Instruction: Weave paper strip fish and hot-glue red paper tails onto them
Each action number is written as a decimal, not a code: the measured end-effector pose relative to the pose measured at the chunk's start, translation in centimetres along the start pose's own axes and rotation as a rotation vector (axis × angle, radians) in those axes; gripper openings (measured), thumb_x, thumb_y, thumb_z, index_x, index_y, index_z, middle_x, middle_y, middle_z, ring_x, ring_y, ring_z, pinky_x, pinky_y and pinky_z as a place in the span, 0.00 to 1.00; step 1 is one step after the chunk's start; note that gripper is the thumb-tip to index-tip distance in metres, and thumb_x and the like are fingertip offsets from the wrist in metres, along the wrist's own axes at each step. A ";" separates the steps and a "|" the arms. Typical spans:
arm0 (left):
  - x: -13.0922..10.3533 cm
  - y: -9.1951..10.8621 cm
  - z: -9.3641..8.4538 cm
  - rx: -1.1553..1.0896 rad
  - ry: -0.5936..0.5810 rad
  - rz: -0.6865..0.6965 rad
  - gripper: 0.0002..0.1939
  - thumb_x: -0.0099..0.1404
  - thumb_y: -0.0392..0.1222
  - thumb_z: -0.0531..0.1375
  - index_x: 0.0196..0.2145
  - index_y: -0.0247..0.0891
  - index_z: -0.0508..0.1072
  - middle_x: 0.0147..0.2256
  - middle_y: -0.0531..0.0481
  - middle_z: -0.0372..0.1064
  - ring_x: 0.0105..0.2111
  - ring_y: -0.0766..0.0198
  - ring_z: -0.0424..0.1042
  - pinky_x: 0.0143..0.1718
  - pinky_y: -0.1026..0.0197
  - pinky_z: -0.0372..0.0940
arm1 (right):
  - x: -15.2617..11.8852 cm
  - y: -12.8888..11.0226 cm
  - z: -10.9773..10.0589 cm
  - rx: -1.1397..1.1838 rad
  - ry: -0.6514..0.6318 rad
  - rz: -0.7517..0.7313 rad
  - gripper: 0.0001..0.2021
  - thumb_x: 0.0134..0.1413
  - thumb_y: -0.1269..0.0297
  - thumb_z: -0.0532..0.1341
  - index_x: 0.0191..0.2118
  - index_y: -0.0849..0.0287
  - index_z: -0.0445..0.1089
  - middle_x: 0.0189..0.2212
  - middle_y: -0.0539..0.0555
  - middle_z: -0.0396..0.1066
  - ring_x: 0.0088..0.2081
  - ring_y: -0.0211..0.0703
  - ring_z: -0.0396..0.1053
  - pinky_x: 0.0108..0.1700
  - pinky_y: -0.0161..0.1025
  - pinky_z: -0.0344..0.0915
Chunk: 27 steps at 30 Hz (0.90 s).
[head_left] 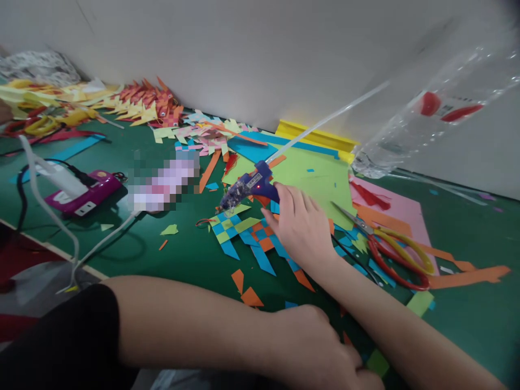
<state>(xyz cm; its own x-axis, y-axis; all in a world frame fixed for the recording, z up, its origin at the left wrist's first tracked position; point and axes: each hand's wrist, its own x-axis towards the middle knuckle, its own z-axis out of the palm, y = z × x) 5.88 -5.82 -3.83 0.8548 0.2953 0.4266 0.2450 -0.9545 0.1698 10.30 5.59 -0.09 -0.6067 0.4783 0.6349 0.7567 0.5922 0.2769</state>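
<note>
A purple hot glue gun (255,183) with a small red light is held by the handle in my right hand (303,225). A clear glue stick (329,122) sticks out of its back end. The dirty nozzle points down to the left, just above a woven paper piece (229,230) of blue, green and orange strips. My right forearm hides part of that weave. Lower down, my left hand (320,346) reaches across with its fingers curled under; what they hold, if anything, is hidden. Red-and-yellow-handled scissors (400,252) lie open right of my right hand.
On the green table, a purple power strip (87,192) with a white plug and cables stands left, beside a blurred pink object (166,184). Paper sheets (312,187), scraps and woven paper pieces (150,103) line the wall. A clear plastic bag (439,105) leans at right.
</note>
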 end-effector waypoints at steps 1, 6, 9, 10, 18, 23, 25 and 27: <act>0.1 0.1 -0.2 0.000 -0.023 -0.007 0.05 0.59 0.34 0.57 0.32 0.40 0.73 0.21 0.56 0.66 0.19 0.64 0.68 0.15 0.58 0.56 | 0.0 0.0 -0.1 -0.009 0.004 -0.009 0.21 0.64 0.59 0.52 0.54 0.74 0.61 0.43 0.66 0.72 0.40 0.49 0.70 0.36 0.42 0.65; 0.5 -0.3 -1.2 -0.042 -0.140 0.024 0.07 0.63 0.36 0.57 0.37 0.39 0.74 0.24 0.56 0.70 0.22 0.66 0.70 0.15 0.58 0.57 | 0.0 -0.1 -0.6 -0.041 0.032 -0.037 0.19 0.64 0.61 0.53 0.51 0.74 0.63 0.38 0.63 0.73 0.37 0.46 0.70 0.35 0.40 0.65; 0.6 -0.8 -1.7 -0.075 -0.187 0.042 0.07 0.63 0.36 0.57 0.38 0.40 0.75 0.27 0.57 0.72 0.23 0.66 0.71 0.15 0.58 0.58 | 0.1 -0.3 -0.8 -0.049 0.035 -0.054 0.18 0.64 0.62 0.53 0.51 0.74 0.64 0.37 0.63 0.73 0.37 0.46 0.70 0.36 0.40 0.65; 0.7 -1.0 -1.9 -0.086 -0.208 0.051 0.07 0.63 0.36 0.57 0.38 0.40 0.75 0.27 0.57 0.73 0.23 0.67 0.71 0.15 0.58 0.58 | 0.1 -0.4 -0.9 -0.051 0.035 -0.061 0.18 0.64 0.63 0.54 0.51 0.74 0.64 0.37 0.62 0.73 0.37 0.46 0.70 0.36 0.39 0.65; 1.1 -1.3 -2.7 -0.135 -0.295 0.072 0.08 0.63 0.36 0.58 0.39 0.39 0.76 0.29 0.56 0.74 0.26 0.67 0.73 0.16 0.57 0.59 | 0.2 -0.4 -1.3 -0.067 0.013 -0.077 0.17 0.63 0.64 0.55 0.50 0.75 0.65 0.35 0.61 0.73 0.35 0.44 0.70 0.34 0.38 0.64; 1.2 -1.4 -2.8 -0.157 -0.310 0.065 0.08 0.64 0.36 0.58 0.39 0.39 0.75 0.30 0.56 0.75 0.27 0.66 0.73 0.15 0.58 0.59 | 0.1 -0.4 -1.3 -0.070 -0.003 -0.080 0.17 0.63 0.64 0.55 0.51 0.74 0.65 0.36 0.61 0.73 0.34 0.43 0.70 0.33 0.38 0.64; 1.2 -1.4 -2.8 -0.159 -0.313 0.069 0.07 0.64 0.36 0.58 0.39 0.39 0.75 0.30 0.57 0.75 0.27 0.66 0.73 0.15 0.58 0.59 | 0.1 -0.5 -1.2 -0.066 -0.017 -0.081 0.17 0.63 0.64 0.54 0.51 0.74 0.65 0.36 0.61 0.73 0.34 0.43 0.70 0.33 0.38 0.64; 1.2 -1.4 -2.7 -0.145 -0.298 0.073 0.07 0.63 0.36 0.59 0.38 0.39 0.76 0.29 0.57 0.75 0.27 0.67 0.73 0.16 0.58 0.60 | 0.0 -0.5 -1.2 -0.063 -0.024 -0.083 0.17 0.63 0.64 0.55 0.50 0.74 0.65 0.36 0.61 0.73 0.33 0.43 0.70 0.32 0.38 0.63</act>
<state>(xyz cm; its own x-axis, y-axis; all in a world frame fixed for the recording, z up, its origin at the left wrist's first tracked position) 5.33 -4.02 -1.19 0.9690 0.1809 0.1680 0.1285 -0.9506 0.2825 10.19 4.56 0.62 -0.6732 0.4448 0.5907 0.7168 0.5887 0.3736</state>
